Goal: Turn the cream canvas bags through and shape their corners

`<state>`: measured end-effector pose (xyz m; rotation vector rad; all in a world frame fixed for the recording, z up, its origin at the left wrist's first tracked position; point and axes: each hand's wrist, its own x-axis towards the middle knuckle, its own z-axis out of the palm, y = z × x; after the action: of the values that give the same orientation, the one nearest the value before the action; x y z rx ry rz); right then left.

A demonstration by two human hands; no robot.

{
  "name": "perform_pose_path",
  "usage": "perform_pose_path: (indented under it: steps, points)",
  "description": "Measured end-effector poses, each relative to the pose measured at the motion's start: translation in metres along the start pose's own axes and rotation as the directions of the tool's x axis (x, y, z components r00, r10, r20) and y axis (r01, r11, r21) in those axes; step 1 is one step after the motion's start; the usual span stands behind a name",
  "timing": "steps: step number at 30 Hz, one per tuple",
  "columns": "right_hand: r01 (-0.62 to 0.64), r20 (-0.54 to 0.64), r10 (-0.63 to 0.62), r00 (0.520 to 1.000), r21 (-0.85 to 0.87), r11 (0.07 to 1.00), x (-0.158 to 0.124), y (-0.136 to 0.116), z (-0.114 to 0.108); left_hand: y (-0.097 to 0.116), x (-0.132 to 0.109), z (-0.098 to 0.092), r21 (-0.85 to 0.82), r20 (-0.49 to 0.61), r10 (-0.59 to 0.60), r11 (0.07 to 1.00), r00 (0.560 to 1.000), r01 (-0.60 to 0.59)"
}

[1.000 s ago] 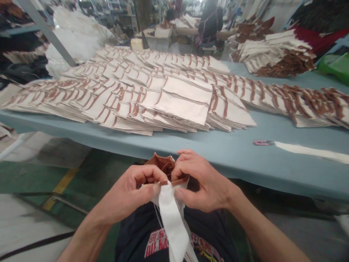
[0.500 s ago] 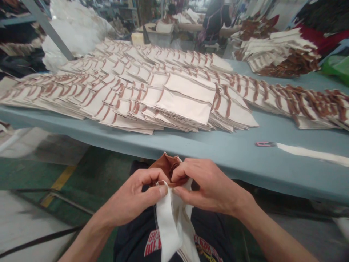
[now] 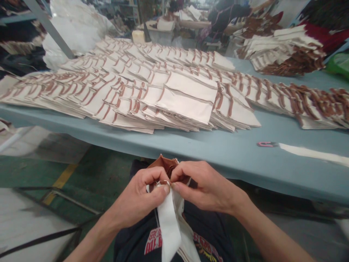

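Note:
Over my lap, my left hand (image 3: 139, 202) and my right hand (image 3: 205, 185) both pinch the top of a white cloth bag (image 3: 170, 229) with a brown trim bunched up (image 3: 165, 167) between the fingertips. The white cloth hangs down over my dark printed shirt. Thumbs and forefingers of both hands meet at the bag's rim, just below the near edge of the blue table (image 3: 191, 149).
Rows of flat white bags with brown straps (image 3: 163, 91) cover the table in overlapping stacks. A pink-handled tool (image 3: 265, 144) lies beside a white strip (image 3: 311, 153) at the right. More piled bags (image 3: 286, 51) sit at the back right; a person works far behind.
My fingertips have drawn closer together on the bag's rim, and the brown trim is bunched tighter. The hanging white cloth has shifted a little.

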<state>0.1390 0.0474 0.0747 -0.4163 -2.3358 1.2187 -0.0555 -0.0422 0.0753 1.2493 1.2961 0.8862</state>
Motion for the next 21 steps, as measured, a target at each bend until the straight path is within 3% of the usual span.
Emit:
perform_pose_path:
  steps: [7, 15, 21]
  points:
    - [-0.12, -0.053, 0.121, 0.991, 0.024, 0.993, -0.001, 0.0, 0.011, -0.004, 0.001, 0.012, -0.023, -0.133, -0.033, 0.999, 0.991, 0.03]
    - [-0.11, -0.03, 0.107, 0.994, -0.138, 0.984, -0.002, -0.002, 0.019, 0.008, -0.003, 0.006, 0.121, -0.109, -0.006, 0.992, 0.994, 0.02]
    - [-0.109, 0.009, 0.112, 0.994, -0.178, 0.978, -0.003, -0.004, 0.02, 0.011, -0.013, -0.004, 0.153, -0.01, 0.012, 0.988, 1.0, -0.01]
